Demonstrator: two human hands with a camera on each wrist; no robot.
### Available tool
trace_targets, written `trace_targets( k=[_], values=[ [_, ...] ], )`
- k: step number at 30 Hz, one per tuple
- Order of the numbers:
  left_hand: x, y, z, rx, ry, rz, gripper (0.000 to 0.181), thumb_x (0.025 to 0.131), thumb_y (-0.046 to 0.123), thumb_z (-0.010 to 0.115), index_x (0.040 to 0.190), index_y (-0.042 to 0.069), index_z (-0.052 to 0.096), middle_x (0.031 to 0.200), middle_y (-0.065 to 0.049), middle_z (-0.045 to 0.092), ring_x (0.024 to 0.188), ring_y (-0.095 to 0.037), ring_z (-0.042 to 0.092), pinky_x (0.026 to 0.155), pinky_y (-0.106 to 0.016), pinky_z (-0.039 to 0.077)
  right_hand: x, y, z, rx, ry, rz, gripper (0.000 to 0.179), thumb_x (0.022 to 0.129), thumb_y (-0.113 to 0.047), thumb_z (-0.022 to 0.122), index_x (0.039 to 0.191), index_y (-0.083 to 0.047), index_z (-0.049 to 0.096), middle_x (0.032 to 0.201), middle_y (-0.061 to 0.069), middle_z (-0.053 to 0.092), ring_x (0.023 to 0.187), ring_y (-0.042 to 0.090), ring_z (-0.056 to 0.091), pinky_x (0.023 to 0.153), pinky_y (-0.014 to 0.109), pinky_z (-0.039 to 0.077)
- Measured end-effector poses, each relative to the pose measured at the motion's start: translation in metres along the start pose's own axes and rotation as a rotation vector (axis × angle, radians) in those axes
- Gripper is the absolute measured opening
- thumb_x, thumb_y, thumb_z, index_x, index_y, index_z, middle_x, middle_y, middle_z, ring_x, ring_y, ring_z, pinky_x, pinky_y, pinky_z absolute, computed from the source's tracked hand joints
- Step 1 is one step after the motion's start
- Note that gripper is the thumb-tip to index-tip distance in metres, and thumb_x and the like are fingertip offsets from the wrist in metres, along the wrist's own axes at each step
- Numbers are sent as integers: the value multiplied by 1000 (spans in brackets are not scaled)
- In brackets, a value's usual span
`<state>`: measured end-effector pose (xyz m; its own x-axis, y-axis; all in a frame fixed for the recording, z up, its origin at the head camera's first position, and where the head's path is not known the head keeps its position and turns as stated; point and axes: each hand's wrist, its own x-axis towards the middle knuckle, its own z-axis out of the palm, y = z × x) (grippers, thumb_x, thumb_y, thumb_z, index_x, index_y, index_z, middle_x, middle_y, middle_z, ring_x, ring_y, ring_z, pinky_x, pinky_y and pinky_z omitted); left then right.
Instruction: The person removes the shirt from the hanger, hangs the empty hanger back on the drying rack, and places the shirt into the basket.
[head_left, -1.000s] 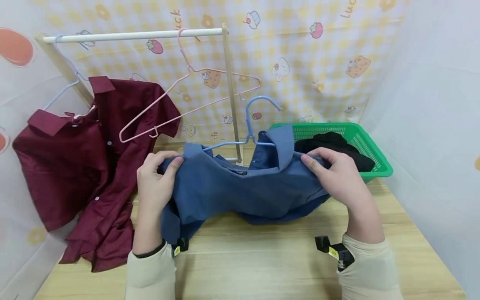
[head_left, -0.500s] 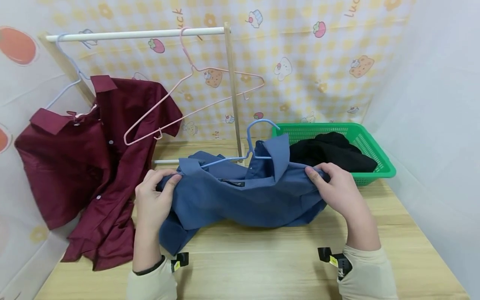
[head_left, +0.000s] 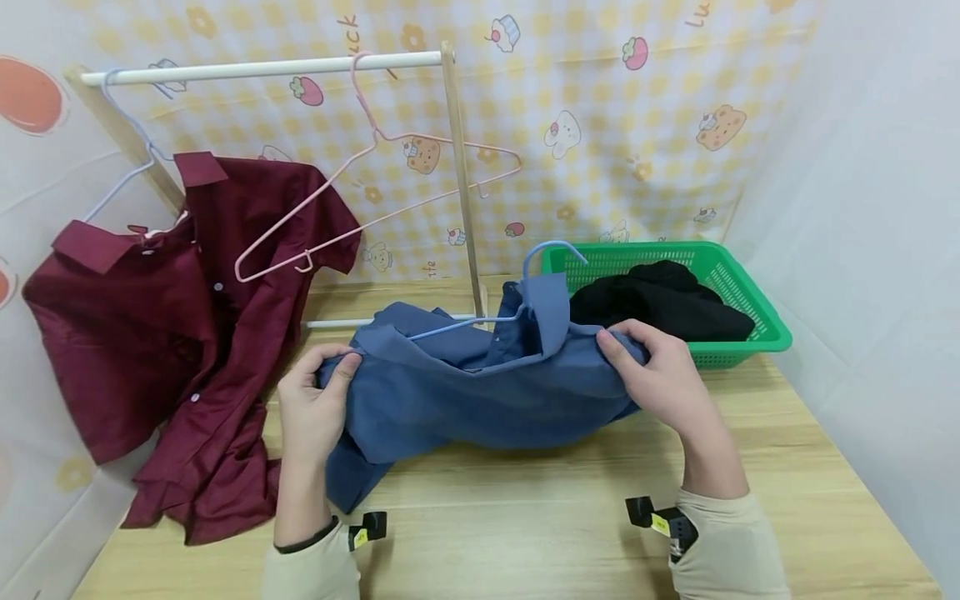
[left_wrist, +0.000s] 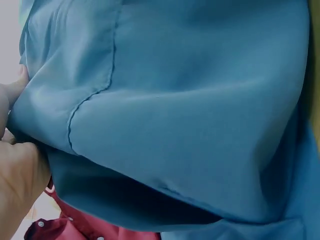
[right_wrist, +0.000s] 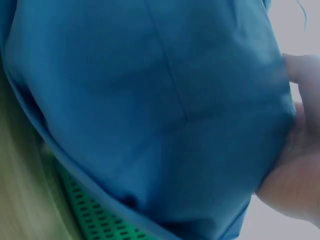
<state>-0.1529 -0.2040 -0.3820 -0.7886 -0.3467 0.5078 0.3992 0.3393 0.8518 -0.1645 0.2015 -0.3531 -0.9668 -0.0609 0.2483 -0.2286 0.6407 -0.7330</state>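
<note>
Your left hand (head_left: 315, 404) and right hand (head_left: 658, 371) grip the blue shirt (head_left: 480, 408) mid-frame, its hanger (head_left: 527, 272) not yet racked; maroon shirt (head_left: 142, 317), left, hangs; black cloth (head_left: 660, 304), right, seems pending.

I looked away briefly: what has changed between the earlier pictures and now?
The left hand and right hand have lowered the blue shirt, and the hook of its blue hanger sits lower and further right. Nothing was newly gripped or let go: both hands still hold the shirt near its shoulders. The maroon shirt, pink hanger and green basket stayed put.
</note>
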Motion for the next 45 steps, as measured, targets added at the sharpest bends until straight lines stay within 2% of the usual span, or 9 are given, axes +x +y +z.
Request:
trace_targets(
  k=[10, 14, 17, 20, 25, 33, 37, 42, 45],
  values=[
    [-7, -2, 16, -186, -59, -68, 13, 99, -3, 70, 102, -15, 68, 88, 13, 72, 83, -4, 65, 75, -17, 52, 3, -36, 15, 127, 115, -117, 44, 116, -37, 40, 139, -9, 65, 132, 15, 69, 113, 28, 61, 97, 44, 46],
    [-14, -1, 27, -183, -124, -82, 12, 101, -1, 68, 104, -13, 66, 95, 13, 71, 90, -8, 65, 81, -18, 52, 5, -49, 25, 120, 121, -139, 47, 113, -42, 49, 145, -10, 61, 131, 13, 68, 116, 27, 61, 100, 46, 48],
    [-17, 1, 32, -196, -147, -79, 10, 103, 1, 66, 103, -9, 65, 98, 13, 69, 93, -9, 63, 84, -18, 50, 6, -55, 32, 65, 159, -185, 42, 108, -41, 62, 137, -12, 69, 117, 10, 70, 105, 23, 62, 89, 39, 50],
    [-17, 0, 34, -242, -164, -15, 12, 104, 2, 64, 102, -10, 62, 103, 10, 66, 100, -10, 61, 90, -18, 50, 6, -57, 33, 38, 265, -236, 27, 104, -31, 70, 123, -14, 78, 103, 9, 72, 91, 19, 60, 75, 27, 43],
    [-13, -4, 35, -296, -181, 194, 8, 100, -10, 64, 94, -15, 59, 117, 0, 61, 112, -16, 59, 102, -21, 49, 6, -55, 23, 26, 400, -229, 22, 105, -26, 69, 109, -7, 79, 99, 11, 73, 85, 19, 58, 71, 20, 36],
    [-22, -9, 27, -107, -224, 407, 23, 82, -22, 77, 81, 0, 67, 87, -7, 66, 82, -10, 63, 78, -15, 53, 6, -53, 11, 14, 487, -86, 38, 108, -35, 61, 119, -1, 74, 117, 18, 74, 104, 35, 68, 84, 37, 46],
    [-35, -8, 31, 28, -355, 554, 28, 78, -15, 84, 79, 9, 69, 80, -2, 66, 76, -11, 63, 73, -19, 53, 7, -56, 10, 35, 554, -68, 41, 110, -37, 58, 107, 2, 71, 105, 19, 69, 99, 36, 65, 83, 40, 43],
    [-50, -1, 34, 276, -537, 521, 16, 86, 10, 89, 90, 19, 77, 96, 7, 73, 92, -10, 68, 80, -26, 58, 7, -61, 8, 47, 558, -92, 44, 111, -37, 56, 85, -2, 56, 90, 17, 58, 85, 29, 56, 76, 34, 36],
    [-48, 11, 34, 309, -475, 571, 10, 88, 17, 88, 94, 18, 80, 100, 5, 75, 95, -14, 70, 82, -33, 60, 5, -63, 7, 34, 526, -104, 45, 110, -37, 57, 80, -4, 51, 92, 16, 60, 84, 26, 55, 73, 30, 34]
  ],
)
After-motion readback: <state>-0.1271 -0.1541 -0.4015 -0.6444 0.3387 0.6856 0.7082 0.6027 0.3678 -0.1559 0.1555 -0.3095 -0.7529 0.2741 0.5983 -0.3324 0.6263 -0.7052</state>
